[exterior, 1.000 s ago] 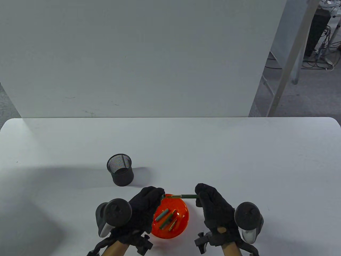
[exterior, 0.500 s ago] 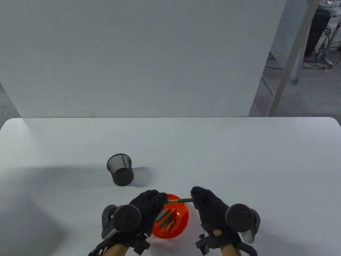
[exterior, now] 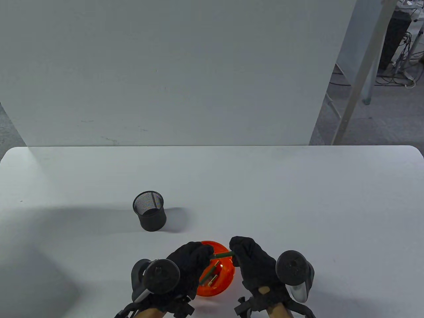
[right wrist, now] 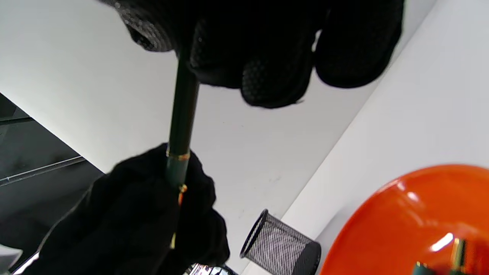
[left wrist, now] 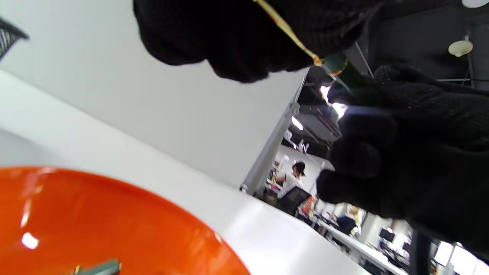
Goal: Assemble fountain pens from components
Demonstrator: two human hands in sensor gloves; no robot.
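A dark green fountain pen (exterior: 223,254) is held level above the orange bowl (exterior: 226,271). My left hand (exterior: 208,254) grips its cap end; the gold clip (left wrist: 287,31) shows under my fingers (left wrist: 229,42). My right hand (exterior: 234,253) grips the barrel end (right wrist: 184,107). In the right wrist view a gold ring (right wrist: 178,156) marks where the cap meets the barrel. The bowl holds more green and gold pen parts (exterior: 212,275), partly hidden by my left hand.
A black mesh pen cup (exterior: 149,211) stands upright on the white table (exterior: 298,198), left of and beyond the bowl; it also shows in the right wrist view (right wrist: 280,244). A white wall panel rises behind the table's far edge.
Both hands have come closer together and drawn back toward the near edge. The pen length showing between them has shortened and the gold tip seen earlier is now covered.
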